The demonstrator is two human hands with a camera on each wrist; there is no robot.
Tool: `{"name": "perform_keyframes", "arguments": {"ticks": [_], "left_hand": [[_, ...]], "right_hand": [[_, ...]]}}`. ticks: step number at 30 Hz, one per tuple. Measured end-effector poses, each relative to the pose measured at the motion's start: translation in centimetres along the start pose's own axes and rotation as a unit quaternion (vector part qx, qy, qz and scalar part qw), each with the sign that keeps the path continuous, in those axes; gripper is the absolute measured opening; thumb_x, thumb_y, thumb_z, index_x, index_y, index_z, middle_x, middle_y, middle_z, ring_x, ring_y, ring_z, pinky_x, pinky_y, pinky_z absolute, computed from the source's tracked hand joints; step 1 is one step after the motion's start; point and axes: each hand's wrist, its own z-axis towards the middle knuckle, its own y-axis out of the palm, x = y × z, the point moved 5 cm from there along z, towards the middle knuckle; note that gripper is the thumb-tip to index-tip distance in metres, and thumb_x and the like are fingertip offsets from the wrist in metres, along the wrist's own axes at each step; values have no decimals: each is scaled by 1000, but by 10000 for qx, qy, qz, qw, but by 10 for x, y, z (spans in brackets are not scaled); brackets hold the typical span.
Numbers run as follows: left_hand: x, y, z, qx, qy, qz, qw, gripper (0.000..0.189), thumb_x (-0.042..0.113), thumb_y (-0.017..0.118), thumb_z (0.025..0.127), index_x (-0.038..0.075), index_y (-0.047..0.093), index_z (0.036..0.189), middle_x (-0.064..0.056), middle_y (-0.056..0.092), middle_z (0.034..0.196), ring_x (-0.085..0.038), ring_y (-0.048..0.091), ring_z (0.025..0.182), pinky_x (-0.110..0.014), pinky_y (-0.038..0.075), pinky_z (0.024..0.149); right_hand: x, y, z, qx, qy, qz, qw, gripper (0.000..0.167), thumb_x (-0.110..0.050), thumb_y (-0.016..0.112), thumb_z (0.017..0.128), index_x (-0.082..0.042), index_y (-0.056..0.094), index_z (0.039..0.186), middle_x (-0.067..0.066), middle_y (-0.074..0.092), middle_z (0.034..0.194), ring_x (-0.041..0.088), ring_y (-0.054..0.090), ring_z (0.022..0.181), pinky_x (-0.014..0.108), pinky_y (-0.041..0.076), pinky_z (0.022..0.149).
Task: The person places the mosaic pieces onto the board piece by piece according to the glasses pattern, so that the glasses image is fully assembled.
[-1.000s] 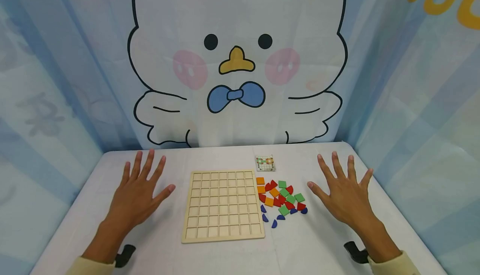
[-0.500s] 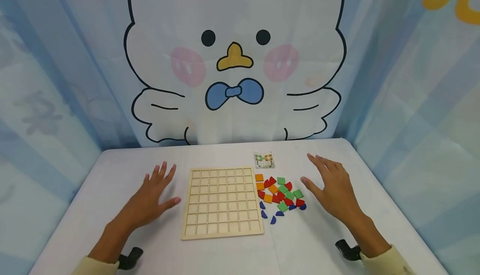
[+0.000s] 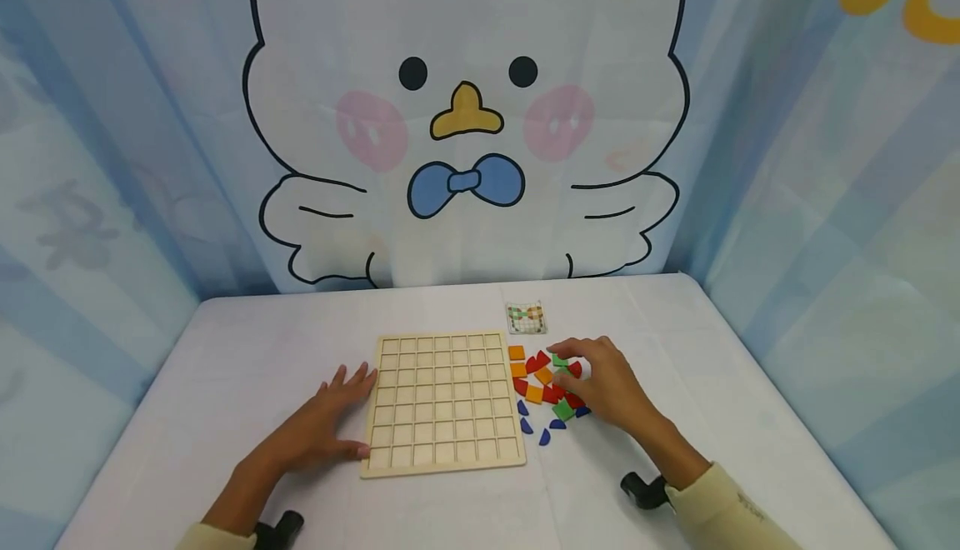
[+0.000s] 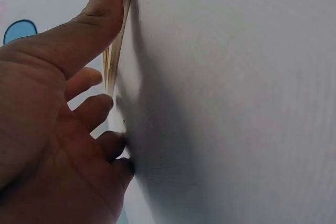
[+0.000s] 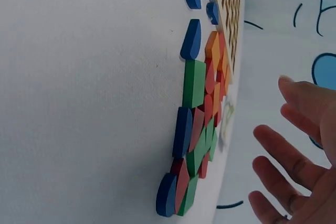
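A pale wooden grid board [image 3: 444, 408] lies flat on the white table. My left hand [image 3: 318, 427] is at its left edge, thumb near the lower corner and fingertips by the upper part of the edge. In the left wrist view, the thumb [image 4: 102, 17] meets the board's rim. My right hand [image 3: 611, 383] hovers above small coloured pieces right of the board, thumb and fingers apart, holding nothing. Among them are orange squares [image 3: 534, 394], green squares [image 3: 564, 409], red quarter-round pieces [image 5: 208, 108] and blue half-circles [image 3: 545, 437]. The right hand hides some of them.
A small card [image 3: 527, 317] with a coloured grid pattern lies behind the pieces. Beyond the table's back edge hangs a curtain [image 3: 465, 242] with a cartoon character, and curtains flank both sides.
Both hands have moved inward and down from a spread pose above the table. The left has come to the board's left edge, the right over the coloured pieces.
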Motion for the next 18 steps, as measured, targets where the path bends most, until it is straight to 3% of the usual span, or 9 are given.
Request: {"name": "perform_keyframes", "arguments": {"ticks": [4, 8, 18], "left_hand": [[-1, 3, 1, -58, -78, 49, 9999, 117, 42, 95, 73, 8, 33, 167, -17, 26, 175, -57, 7, 161, -73, 11, 129], [-1, 4, 2, -88, -219, 182, 9996, 118, 42, 96, 71, 10, 35, 166, -13, 28, 174, -55, 7, 162, -71, 11, 129], [-1, 4, 3, -92, -305, 266, 9991, 119, 42, 98, 69, 10, 37, 166, -13, 30, 174, -56, 7, 162, -72, 12, 129]], "right_hand": [[3, 15, 9, -333, 113, -118, 9993, 35, -20, 85, 91, -24, 77, 125, 3, 78, 117, 24, 59, 111, 39, 56, 90], [5, 25, 15, -421, 205, -332, 9984, 25, -20, 86, 91, -23, 80, 115, 0, 78, 106, 19, 57, 101, 34, 53, 85], [6, 32, 28, -390, 328, -692, 9963, 18, -20, 89, 88, -19, 80, 104, 0, 73, 91, 20, 58, 93, 38, 56, 85]]}}
